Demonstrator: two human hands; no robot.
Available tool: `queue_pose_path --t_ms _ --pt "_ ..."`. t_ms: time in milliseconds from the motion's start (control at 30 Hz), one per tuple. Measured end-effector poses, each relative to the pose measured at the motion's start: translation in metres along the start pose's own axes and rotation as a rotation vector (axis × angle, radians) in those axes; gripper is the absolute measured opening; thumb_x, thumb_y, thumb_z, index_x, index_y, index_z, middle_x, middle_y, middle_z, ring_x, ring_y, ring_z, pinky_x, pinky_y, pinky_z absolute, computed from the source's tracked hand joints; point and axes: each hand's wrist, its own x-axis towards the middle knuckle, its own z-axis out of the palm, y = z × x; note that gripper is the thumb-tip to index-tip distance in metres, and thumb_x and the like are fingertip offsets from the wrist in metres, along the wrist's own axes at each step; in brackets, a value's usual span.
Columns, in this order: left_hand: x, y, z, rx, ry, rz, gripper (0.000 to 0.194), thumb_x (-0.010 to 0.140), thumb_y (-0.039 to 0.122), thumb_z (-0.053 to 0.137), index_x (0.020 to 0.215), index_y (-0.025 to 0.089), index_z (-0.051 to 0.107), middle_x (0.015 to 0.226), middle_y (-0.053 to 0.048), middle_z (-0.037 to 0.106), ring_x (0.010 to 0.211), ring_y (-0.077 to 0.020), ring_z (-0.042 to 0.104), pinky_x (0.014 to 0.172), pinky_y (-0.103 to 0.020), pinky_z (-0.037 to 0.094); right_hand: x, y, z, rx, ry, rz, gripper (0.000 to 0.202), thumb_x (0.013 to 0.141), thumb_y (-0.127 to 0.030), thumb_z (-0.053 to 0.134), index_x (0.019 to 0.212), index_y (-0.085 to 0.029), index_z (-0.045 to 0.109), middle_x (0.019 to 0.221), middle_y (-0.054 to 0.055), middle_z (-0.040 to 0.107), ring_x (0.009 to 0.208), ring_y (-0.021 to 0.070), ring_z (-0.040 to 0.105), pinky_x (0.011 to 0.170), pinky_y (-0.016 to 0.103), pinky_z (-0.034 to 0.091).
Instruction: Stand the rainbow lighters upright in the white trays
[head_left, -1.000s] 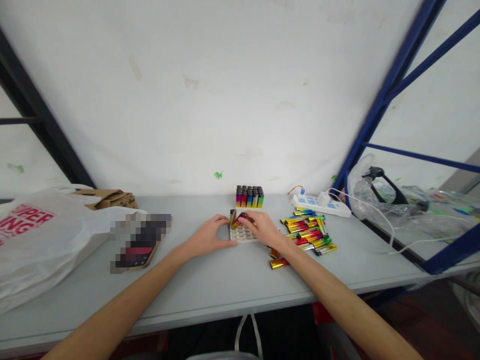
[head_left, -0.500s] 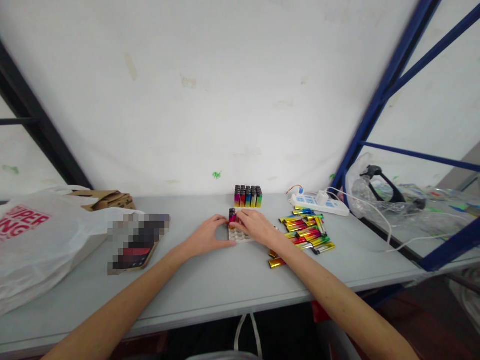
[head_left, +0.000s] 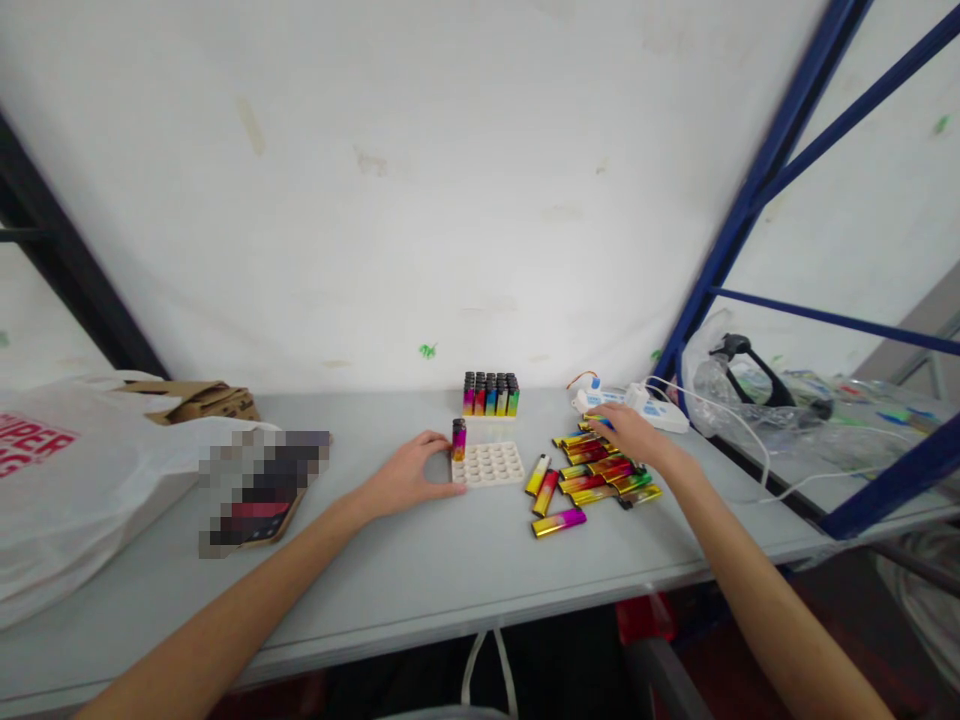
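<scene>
A white tray with rows of round holes (head_left: 489, 464) lies on the table in front of me. A purple-and-orange lighter (head_left: 459, 440) stands upright at its back left corner. Around the tray's left side rests my left hand (head_left: 409, 475), thumb and fingers apart, the thumb near the front left corner. My right hand (head_left: 626, 432) reaches over the back of a pile of metallic coloured lighters (head_left: 600, 468), fingers stretched toward a blue-and-yellow one; its thumb is mostly hidden. Behind the tray, a second holder carries upright lighters (head_left: 490, 394) in several rows.
A white power strip (head_left: 664, 413) with cables lies behind the pile, near a blue metal frame (head_left: 694, 300). To the left are a phone (head_left: 274, 500), partly pixelated, a white plastic bag (head_left: 97, 480) and folded cardboard (head_left: 195, 400). Loose lighters lie at the pile's left edge.
My right hand has left the tray and moved right to the lighter pile, leaving the purple-and-orange lighter standing in the tray. My left hand stays at the tray's left side.
</scene>
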Motion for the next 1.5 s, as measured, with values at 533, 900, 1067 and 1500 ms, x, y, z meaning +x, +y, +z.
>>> queue_pose_path --t_ms 533,900,1067,1500 --pt "-0.001 0.001 -0.001 0.012 0.009 0.018 0.062 0.077 0.064 0.074 0.120 0.020 0.067 0.129 -0.010 0.065 0.120 -0.0316 0.064 0.109 -0.043 0.048 0.007 -0.014 0.026 0.036 0.188 0.076 0.044 0.106 -0.032 0.031 0.118 -0.013 0.068 0.124 0.018 0.070 0.120 0.0291 0.062 0.109 0.045 0.044" --pt "0.000 -0.001 0.001 0.013 -0.009 0.009 0.065 0.077 0.067 0.072 0.122 0.021 0.065 0.129 -0.010 0.063 0.121 -0.0314 0.062 0.110 -0.044 0.046 0.007 -0.008 0.043 -0.048 0.075 0.062 0.035 0.102 -0.021 0.039 0.108 -0.014 0.073 0.113 0.017 0.072 0.112 0.0285 0.062 0.105 0.043 0.047" --pt "0.000 0.002 -0.001 0.000 -0.015 -0.004 0.065 0.076 0.067 0.072 0.121 0.021 0.065 0.130 -0.011 0.063 0.122 -0.0322 0.061 0.111 -0.045 0.046 0.021 -0.017 0.039 0.009 0.076 -0.015 0.039 0.101 -0.015 0.036 0.122 -0.011 0.068 0.121 0.017 0.070 0.116 0.0255 0.064 0.107 0.041 0.046" --pt "-0.002 -0.003 0.002 -0.025 0.003 0.022 0.064 0.076 0.068 0.072 0.121 0.023 0.065 0.130 -0.009 0.062 0.120 -0.0305 0.062 0.110 -0.043 0.048 0.058 0.004 0.020 0.178 -0.247 -0.104 0.025 0.089 -0.024 0.060 0.104 -0.017 0.079 0.105 0.011 0.079 0.092 0.0251 0.073 0.088 0.033 0.054"
